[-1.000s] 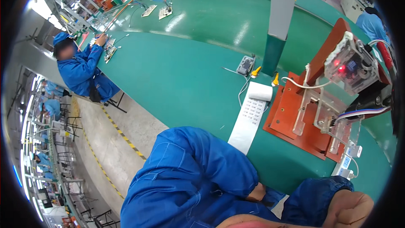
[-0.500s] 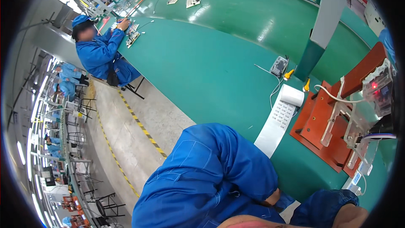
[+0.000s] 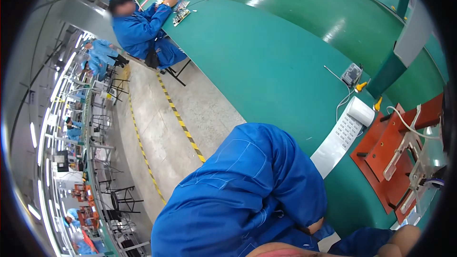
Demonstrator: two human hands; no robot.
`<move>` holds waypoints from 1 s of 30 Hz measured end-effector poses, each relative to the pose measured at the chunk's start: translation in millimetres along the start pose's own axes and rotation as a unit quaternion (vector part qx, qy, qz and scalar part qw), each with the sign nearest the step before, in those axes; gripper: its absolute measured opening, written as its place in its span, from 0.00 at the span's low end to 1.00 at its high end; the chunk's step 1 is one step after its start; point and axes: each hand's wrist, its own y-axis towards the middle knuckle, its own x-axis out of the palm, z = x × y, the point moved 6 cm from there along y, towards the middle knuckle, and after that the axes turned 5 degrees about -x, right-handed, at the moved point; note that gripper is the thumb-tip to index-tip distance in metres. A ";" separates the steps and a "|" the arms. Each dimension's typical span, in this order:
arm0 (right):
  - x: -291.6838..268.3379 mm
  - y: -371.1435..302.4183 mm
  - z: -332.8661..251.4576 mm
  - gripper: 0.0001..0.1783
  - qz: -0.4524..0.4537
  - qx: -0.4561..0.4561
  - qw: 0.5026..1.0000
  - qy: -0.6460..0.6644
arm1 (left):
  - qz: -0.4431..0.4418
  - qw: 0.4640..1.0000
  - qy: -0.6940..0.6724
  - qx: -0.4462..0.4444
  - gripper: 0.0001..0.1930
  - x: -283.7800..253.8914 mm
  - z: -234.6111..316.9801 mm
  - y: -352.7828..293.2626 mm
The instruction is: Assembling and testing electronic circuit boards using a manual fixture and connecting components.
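A long blue sleeve runs across the lower middle, and a bit of my left hand (image 3: pixel 315 226) shows past its cuff; its fingers are hidden. Low at the right edge is part of my right hand (image 3: pixel 404 241), its fingers cut off or turned from sight. Whether either hand holds anything cannot be made out. On the green table (image 3: pixel 266 62), beyond my arm, lies a white roll (image 3: pixel 360 111) with a strip of small pale labels (image 3: pixel 342 135) unrolled toward me. Right of it stands a red-brown fixture (image 3: pixel 381 162) with clear plastic arms (image 3: pixel 404 154).
Behind the label roll sit a small grey device (image 3: pixel 351 75) with a cable and two yellow knobs (image 3: pixel 361 86). A grey post (image 3: pixel 404 47) rises beside them. At the far left, a seated person in blue (image 3: pixel 138 31) handles circuit boards (image 3: pixel 181 17). Striped floor tape (image 3: pixel 178 116) runs alongside.
The view has swung, so table, fixture and co-worker appear farther right and the far table items higher. The fixture is more cut off at the right edge. My hands stay low in the picture.
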 end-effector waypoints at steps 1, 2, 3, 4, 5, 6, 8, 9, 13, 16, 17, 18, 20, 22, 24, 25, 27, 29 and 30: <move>4.4 0.8 0.1 0.14 -0.010 0.000 1.000 -0.007 | 0.024 0.999 0.015 -0.030 0.14 7.6 3.4 -1.6; 15.0 16.1 -12.8 0.14 0.015 -0.042 0.997 0.057 | 0.081 0.986 0.088 -0.117 0.14 -25.3 -28.1 -1.7; 9.6 -3.2 5.1 0.14 -0.029 0.009 0.999 -0.023 | 0.065 0.993 0.037 -0.089 0.14 1.6 15.3 0.8; 15.5 11.4 -9.3 0.14 -0.004 -0.028 0.999 0.037 | 0.118 0.972 0.106 -0.173 0.14 -34.1 -11.4 0.9; 11.7 -7.1 6.5 0.14 -0.050 0.023 0.998 -0.038 | 0.103 0.981 0.056 -0.152 0.14 -10.1 21.8 -1.6; 12.3 -6.7 6.0 0.14 -0.060 0.031 0.997 -0.048 | 0.120 0.974 0.065 -0.181 0.14 -10.5 20.8 -8.4; 13.2 -7.0 6.7 0.15 -0.080 0.048 0.993 -0.070 | 0.152 0.957 0.082 -0.235 0.14 -11.5 14.0 -21.9; 13.6 -7.3 7.9 0.15 -0.090 0.055 0.991 -0.083 | 0.167 0.947 0.090 -0.260 0.14 -12.5 8.0 -28.0; 23.5 5.7 -7.1 0.16 -0.089 0.044 0.994 -0.043 | 0.266 0.847 0.189 -0.420 0.14 -83.4 -28.9 -64.7; 38.3 73.0 14.1 0.17 -0.192 0.114 0.949 -0.222 | 0.268 0.874 0.104 -0.391 0.13 -44.0 1.3 -35.4; 4.5 14.9 -11.9 0.17 -0.190 0.099 0.951 -0.222 | 0.287 0.866 0.119 -0.392 0.13 -40.7 -6.3 -23.7; 8.4 33.0 -7.4 0.16 -0.344 0.043 0.935 -0.074 | 0.287 0.881 0.104 -0.361 0.13 -28.4 -4.2 -3.6; 19.4 63.3 -33.2 0.14 -0.390 0.051 0.919 -0.028 | 0.319 0.890 0.102 -0.310 0.11 -42.3 -24.1 39.6; 7.2 33.7 -5.2 0.17 -0.325 0.047 0.943 -0.061 | 0.273 0.936 0.060 -0.216 0.10 -266.5 -131.2 -27.1; -8.3 32.6 -5.9 0.16 -0.259 0.060 0.960 -0.088 | 0.185 0.979 -0.010 -0.081 0.10 -415.5 -143.4 48.9; 10.1 28.1 -3.3 0.15 -0.217 0.042 0.974 -0.047 | 0.160 0.985 -0.004 -0.059 0.10 -446.7 -129.7 59.3; 18.4 27.0 -9.6 0.13 -0.210 0.061 0.974 -0.058 | 0.052 0.994 -0.059 0.078 0.09 -467.1 -74.7 130.9; 11.0 15.4 -15.7 0.12 -0.166 0.069 0.982 -0.065 | -0.075 0.971 -0.108 0.201 0.10 -469.3 -10.0 167.9; -1.6 9.6 -18.0 0.12 -0.142 0.088 0.982 -0.089 | -0.133 0.950 -0.130 0.250 0.10 -466.1 22.4 173.6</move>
